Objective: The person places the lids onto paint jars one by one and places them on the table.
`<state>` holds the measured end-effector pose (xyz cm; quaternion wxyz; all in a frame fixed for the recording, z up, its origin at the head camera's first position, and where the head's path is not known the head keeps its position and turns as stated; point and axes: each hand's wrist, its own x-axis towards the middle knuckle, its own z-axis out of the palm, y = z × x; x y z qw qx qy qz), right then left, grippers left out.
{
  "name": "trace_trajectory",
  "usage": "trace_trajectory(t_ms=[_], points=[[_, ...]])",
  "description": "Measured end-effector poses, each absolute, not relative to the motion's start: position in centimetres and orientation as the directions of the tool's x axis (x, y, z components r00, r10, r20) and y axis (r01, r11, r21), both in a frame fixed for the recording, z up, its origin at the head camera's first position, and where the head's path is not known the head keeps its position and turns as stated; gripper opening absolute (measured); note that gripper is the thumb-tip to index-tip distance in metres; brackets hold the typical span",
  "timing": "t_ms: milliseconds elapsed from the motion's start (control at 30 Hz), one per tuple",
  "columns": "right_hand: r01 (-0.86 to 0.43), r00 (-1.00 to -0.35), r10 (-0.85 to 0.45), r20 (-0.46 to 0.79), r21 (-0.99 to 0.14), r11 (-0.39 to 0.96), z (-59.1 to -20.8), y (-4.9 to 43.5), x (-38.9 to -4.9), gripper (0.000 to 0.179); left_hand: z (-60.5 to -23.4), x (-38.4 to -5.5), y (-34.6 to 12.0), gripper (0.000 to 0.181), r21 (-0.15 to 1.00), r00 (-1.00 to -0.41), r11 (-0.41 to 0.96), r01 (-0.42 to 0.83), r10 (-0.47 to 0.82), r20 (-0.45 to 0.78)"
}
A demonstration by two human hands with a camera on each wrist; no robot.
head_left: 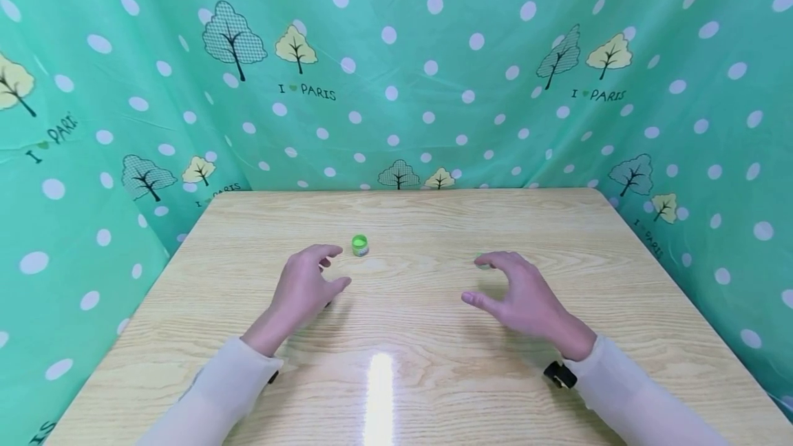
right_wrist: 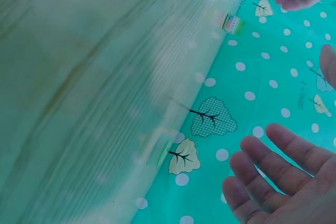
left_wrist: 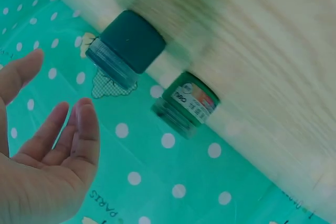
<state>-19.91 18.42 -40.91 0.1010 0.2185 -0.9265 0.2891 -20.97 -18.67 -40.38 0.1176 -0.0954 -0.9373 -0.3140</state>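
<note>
My left hand [head_left: 303, 288] hovers over the left half of the table with fingers loosely bent and nothing in it. Just beyond it stands a small green paint jar [head_left: 360, 245] without a lid, its printed label turned to the left wrist camera. A dark teal jar [left_wrist: 134, 43] sits near the left hand; in the head view that hand hides nearly all of it. My right hand [head_left: 526, 294] is held above the right half, thumb and fingers apart, holding nothing. Beside its fingertips lies a flat green piece that looks like a lid [right_wrist: 159, 152], mostly covered in the head view.
The wood-grain table [head_left: 409, 322] carries a bright light reflection near its front. A green dotted curtain [head_left: 427, 102] with printed trees hangs behind it and along both sides. Dark straps [head_left: 560, 374] show at the wrists.
</note>
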Motion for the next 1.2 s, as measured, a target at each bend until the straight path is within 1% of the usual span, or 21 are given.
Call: trace_trajectory(t_ms=[200, 433, 667, 900, 1200], points=[[-0.466, -0.883, -0.338, 0.326, -0.513, 0.721, -40.9, 18.8, -20.1, 0.067, -39.6, -22.3, -18.1, 0.052, 0.625, -0.960, 0.742, 0.241, 0.087, 0.267], [-0.464, -0.884, -0.330, 0.331, -0.533, 0.707, -40.9, 19.0, -20.3, 0.065, -38.6, -23.7, -17.9, 0.057, 0.654, -0.975, 0.732, 0.190, 0.062, 0.214], [-0.455, -0.888, -0.316, 0.334, -0.544, 0.705, -41.0, 19.2, -20.5, 0.060, -38.2, -25.3, -17.6, 0.063, 0.686, -0.990, 0.715, 0.134, 0.065, 0.125], [-0.457, -0.887, -0.314, 0.337, -0.550, 0.699, -40.9, 19.3, -20.6, 0.059, -38.4, -26.9, -17.8, 0.062, 0.712, -0.998, 0.700, 0.057, 0.051, 0.030], [-0.458, -0.886, -0.308, 0.346, -0.555, 0.694, -40.8, 19.3, -20.6, 0.060, -38.9, -28.7, -17.7, 0.066, 0.717, -0.998, 0.696, -0.039, 0.010, -0.064]])
